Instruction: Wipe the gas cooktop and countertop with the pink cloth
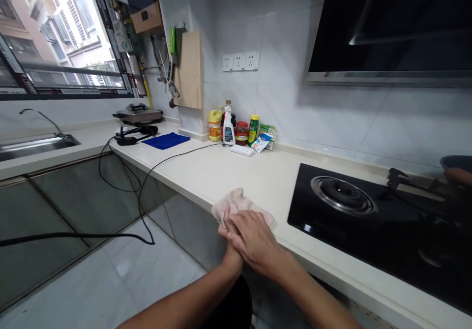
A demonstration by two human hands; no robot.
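Observation:
A pale pinkish-white cloth [239, 201] lies crumpled at the front edge of the cream counter, left of the stove. My left hand [229, 240] is at the cloth's near side, its fingers closed on the fabric and partly covered. Crossing over it, my right hand [255, 234] has its fingers bent and together against the cloth. The two hands touch each other. Most of the fingertips are hidden by the hands and the folds.
A black gas stove [332, 225] is at the right, beneath a range hood [391, 29]. Against the wall stand a spray bottle [228, 130], jars and packets. A blue cloth [166, 140] lies farther left, near a black cable [162, 162] trailing over the edge. The sink [37, 146] is far left.

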